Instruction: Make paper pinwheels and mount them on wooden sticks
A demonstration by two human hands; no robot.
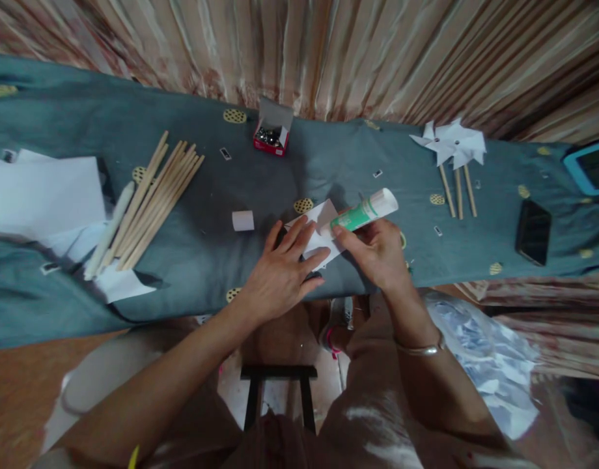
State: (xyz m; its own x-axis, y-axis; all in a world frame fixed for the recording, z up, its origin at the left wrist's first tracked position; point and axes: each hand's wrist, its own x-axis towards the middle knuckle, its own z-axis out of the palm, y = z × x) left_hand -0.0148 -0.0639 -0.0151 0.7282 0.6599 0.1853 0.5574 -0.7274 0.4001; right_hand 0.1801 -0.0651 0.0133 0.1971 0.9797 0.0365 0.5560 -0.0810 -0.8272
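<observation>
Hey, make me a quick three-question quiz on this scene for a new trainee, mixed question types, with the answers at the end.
1. Multiple choice: what does the right hand hold?
A) a green-and-white tube
B) a pair of scissors
C) a wooden stick
2. True or false: in the picture, the black phone lies farther right than the paper pinwheels.
3. Fill in the blank: the fingers of the left hand rest on a piece of white ____.

Key: 1. A. 2. True. 3. Paper.
</observation>
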